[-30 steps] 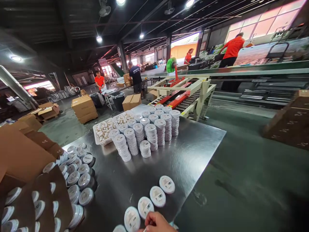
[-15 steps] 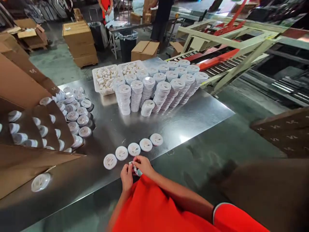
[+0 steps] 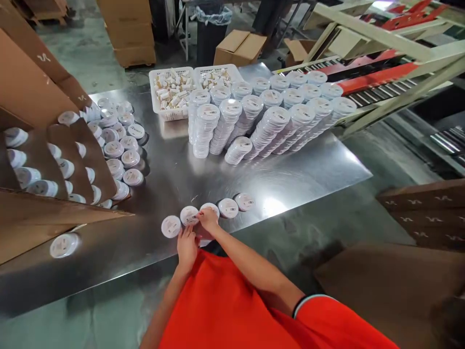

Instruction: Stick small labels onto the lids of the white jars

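Observation:
Five round white lids [image 3: 171, 227] with printed faces lie in a slanting row near the metal table's front edge. My right hand [image 3: 208, 219] is closed in a pinch, its fingertips at a small sticker on the second lid [image 3: 189, 215] from the left, and it partly covers the third lid [image 3: 210, 207]. My left hand [image 3: 187, 246] touches the near edge of that second lid with its fingertips. By its thumb a small pale sticker sheet [image 3: 205, 242] shows in part; the rest is hidden under the hands.
Tall stacks of white lids [image 3: 250, 126] stand across the table [image 3: 163, 179]. Behind them are two white baskets [image 3: 174, 114] of small white-and-gold pieces. At left, loose lids spill by an open carton [image 3: 36, 213] with dividers. One lid [image 3: 64, 245] lies apart. A roller conveyor [image 3: 381, 82] runs behind.
My hands have moved from holding the sticker sheet near my body out to the row of lids. My right fingertips now meet the second lid. The view has tilted down.

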### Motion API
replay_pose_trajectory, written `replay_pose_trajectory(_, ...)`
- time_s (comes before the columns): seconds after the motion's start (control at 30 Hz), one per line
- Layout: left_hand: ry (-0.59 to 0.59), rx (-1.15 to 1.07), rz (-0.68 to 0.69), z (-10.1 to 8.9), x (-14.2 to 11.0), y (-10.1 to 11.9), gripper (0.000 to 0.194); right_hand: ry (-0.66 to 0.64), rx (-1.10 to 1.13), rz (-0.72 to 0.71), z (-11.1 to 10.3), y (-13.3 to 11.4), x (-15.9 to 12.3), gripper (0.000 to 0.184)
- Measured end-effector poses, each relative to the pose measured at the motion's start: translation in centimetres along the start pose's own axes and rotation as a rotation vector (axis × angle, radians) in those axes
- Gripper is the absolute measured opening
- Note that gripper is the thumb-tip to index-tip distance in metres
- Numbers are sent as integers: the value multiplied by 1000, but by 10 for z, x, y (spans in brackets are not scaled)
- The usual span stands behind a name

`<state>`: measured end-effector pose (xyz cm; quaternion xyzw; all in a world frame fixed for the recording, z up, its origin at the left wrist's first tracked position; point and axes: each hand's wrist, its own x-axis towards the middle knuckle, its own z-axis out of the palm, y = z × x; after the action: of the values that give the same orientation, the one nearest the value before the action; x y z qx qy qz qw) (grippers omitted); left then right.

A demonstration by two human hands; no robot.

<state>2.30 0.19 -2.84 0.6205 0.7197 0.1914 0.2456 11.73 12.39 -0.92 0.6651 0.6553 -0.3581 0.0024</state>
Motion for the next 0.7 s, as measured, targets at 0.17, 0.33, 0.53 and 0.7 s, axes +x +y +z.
replay_pose_trajectory(0.17, 1, 90, 38, 3, 0, 0, 20, -37, -68, 134, 0, -14, -1, 24)
replay_pose_trajectory(0.33, -23, 94, 27, 1, 0, 0, 22, -49, -118, 162, -4, -22, -4, 23)
replay_pose_trajectory(0.53, -36, 75, 11, 0, 2, 0, 22, -13, -188, 143, -2, -27, -11, 26)
replay_pose_trajectory(0.7, -69, 122, 6, -1, 2, 1, 28, 39, -281, 35, -3, -26, -12, 25)
